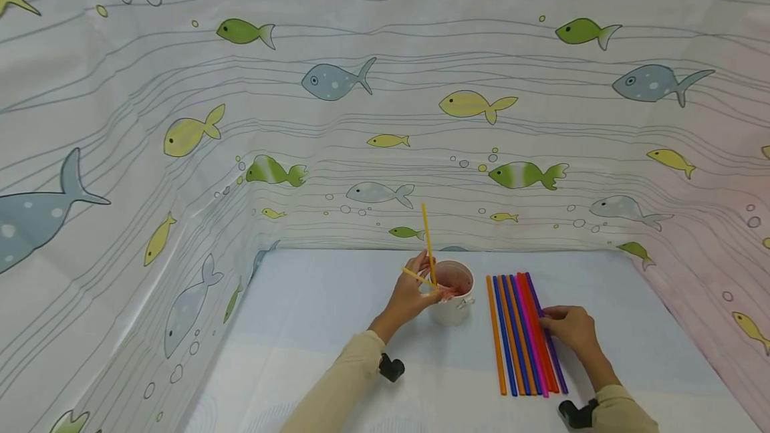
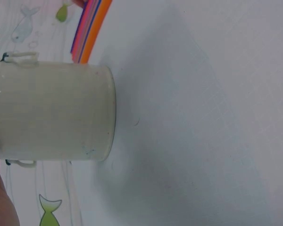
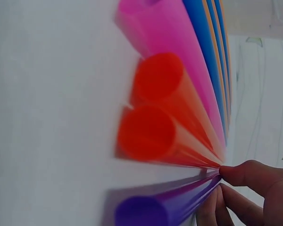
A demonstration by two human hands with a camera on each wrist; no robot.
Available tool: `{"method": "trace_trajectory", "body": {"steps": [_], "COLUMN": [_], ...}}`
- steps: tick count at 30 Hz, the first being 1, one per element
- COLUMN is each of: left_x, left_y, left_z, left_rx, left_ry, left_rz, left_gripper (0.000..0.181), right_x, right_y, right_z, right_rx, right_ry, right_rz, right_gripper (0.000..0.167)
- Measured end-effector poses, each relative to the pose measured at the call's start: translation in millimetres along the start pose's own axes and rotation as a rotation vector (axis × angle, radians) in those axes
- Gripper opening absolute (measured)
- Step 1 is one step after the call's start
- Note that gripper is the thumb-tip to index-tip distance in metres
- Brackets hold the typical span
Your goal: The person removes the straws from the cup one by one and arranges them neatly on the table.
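The left hand [image 1: 412, 293] was at the left side of a white cup [image 1: 451, 314], near its rim, with fingers and thumb bent. Its grip looked narrow, but I could not tell whether it closed on the rim or on the yellow straws there. One yellow straw [image 1: 426, 232] rose almost upright beside the fingers; another yellow straw [image 1: 412, 273] slanted across the hand, its raised end pointing left. The cup stood upright on the desk [image 1: 301, 313], left of a row of coloured straws, and small handles showed on its outside. What lay inside was unclear.

The right hand [image 1: 568, 326] pinched the purple straw [image 1: 557, 366] between thumb and fingers, a narrow grip at the right edge of the row. The row ran from near to far, with orange straws [image 1: 496, 333] and blue ones alternating on the left, then a pink straw [image 1: 535, 353] and two red ones beside the purple.

Beige sleeves [image 1: 343, 386] covered both forearms. A pale cloth [image 1: 421, 39] printed with fish hung behind the desk and along its sides.
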State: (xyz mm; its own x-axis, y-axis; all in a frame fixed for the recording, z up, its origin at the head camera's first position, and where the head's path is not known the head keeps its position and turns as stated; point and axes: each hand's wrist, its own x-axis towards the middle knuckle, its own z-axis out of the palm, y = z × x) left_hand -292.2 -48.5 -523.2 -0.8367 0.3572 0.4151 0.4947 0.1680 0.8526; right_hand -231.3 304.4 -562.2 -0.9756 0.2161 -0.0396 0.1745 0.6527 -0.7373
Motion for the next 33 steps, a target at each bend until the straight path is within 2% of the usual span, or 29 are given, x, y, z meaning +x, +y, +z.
{"method": "trace_trajectory", "body": {"steps": [12,16,18,20,23,27,29,33], "left_x": [0.6,0.4,0.4,0.4,0.1,0.1,0.8,-1.3], "left_y": [-1.9,-2.1,-2.0,-2.1,-2.8,-4.1,-3.6,17.7], "left_z": [1.2,0.7,0.2,-0.4,-0.5,-0.1,-1.1,-6.4], "left_rx": [0.018,0.015,0.028,0.046,0.080,0.094,0.072,0.010], "left_ry": [-0.003,-0.004,-0.004,-0.004,-0.001,0.005,0.000,-0.039], "left_rz": [-0.003,-0.005,0.002,0.013,0.038,0.073,0.086,0.087], "left_gripper": [0.090,0.090,0.090,0.091,0.090,0.089,0.089,0.086], "right_x": [-0.6,1.0,2.8,4.8,7.5,10.4,12.8,14.8], "right_y": [-2,-10,-17,-25,-40,-65,-81,-117], "right_z": [-1,0,2,5,11,24,31,40], "right_rx": [-0.008,-0.057,-0.062,-0.035,0.012,0.035,0.049,0.070], "right_ry": [0.020,0.108,0.155,0.166,0.099,-0.077,-0.153,-0.234], "right_rz": [-0.004,-0.082,-0.141,-0.202,-0.291,-0.428,-0.502,-0.600], "right_gripper": [0.035,0.032,0.032,0.035,0.046,0.067,0.079,0.094]}}
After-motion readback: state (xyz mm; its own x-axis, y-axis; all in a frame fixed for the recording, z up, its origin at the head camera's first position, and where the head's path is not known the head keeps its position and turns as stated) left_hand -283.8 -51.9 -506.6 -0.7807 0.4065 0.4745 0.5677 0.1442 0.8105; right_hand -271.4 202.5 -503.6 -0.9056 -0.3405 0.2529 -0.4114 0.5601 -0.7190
